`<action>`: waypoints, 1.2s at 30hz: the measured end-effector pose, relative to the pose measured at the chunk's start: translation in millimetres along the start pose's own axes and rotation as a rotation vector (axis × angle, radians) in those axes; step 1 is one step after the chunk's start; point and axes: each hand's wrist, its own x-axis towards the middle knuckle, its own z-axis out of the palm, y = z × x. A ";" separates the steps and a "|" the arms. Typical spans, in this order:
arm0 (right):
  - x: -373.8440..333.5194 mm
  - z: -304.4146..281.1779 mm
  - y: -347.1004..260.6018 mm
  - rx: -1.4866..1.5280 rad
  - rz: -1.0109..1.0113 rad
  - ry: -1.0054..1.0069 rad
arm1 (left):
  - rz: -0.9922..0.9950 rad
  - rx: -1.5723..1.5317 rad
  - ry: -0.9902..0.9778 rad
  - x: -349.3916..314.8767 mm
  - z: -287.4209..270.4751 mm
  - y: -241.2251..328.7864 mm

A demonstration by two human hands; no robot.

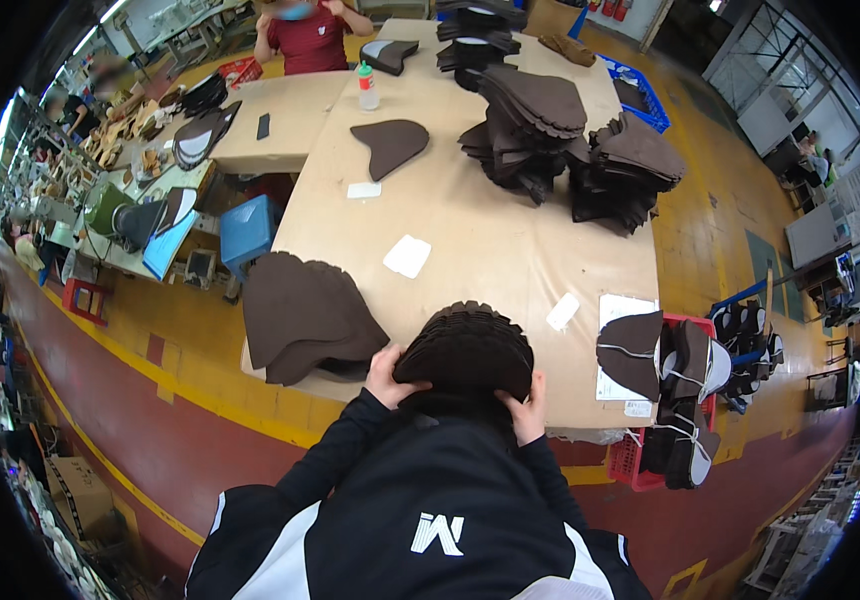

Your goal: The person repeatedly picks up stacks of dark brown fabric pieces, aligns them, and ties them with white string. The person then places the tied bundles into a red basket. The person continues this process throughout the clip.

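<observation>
At the near edge of the table (pixel 340 225), I hold a stack of dark brown curved flat pieces (pixel 465 345), with many layered edges fanned at the top. My left hand (pixel 390 378) grips its left side, thumb in front. On its right side, my right hand (pixel 527 408) grips in the same way. Fingers behind the stack are partly hidden. Just left of my left hand lies another pile of brown pieces (pixel 310 315), spread and overlapping.
Taller brown stacks (pixel 535 105) stand at the far right of the table. A single brown piece (pixel 390 145), a bottle (pixel 367 88) and white paper (pixel 408 256) lie farther off. A red crate (pixel 628 462) with tied bundles (pixel 685 365) adjoins the right edge. A person (pixel 310 40) stands beyond.
</observation>
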 end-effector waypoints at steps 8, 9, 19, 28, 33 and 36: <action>48.4 -2.9 1.7 -0.065 -0.354 -0.211 | 0.312 -0.022 -0.117 26.3 14.3 -30.5; 50.5 -4.3 -2.0 -0.065 -0.322 -0.260 | 0.277 -0.094 -0.169 26.7 19.6 -38.3; 41.2 -11.7 8.4 -0.107 -0.353 -0.286 | 0.392 -0.106 0.110 15.5 39.6 -33.7; 32.1 -5.4 -0.8 -0.006 -0.346 -0.199 | 0.428 -0.129 0.086 19.4 31.2 -16.4; 55.9 8.3 -23.3 0.258 -0.327 -0.209 | 0.418 -0.017 -0.014 38.1 23.5 -27.1; 56.6 -5.5 -2.6 -0.167 -0.499 -0.217 | 0.399 -0.009 -0.016 39.7 20.5 -21.8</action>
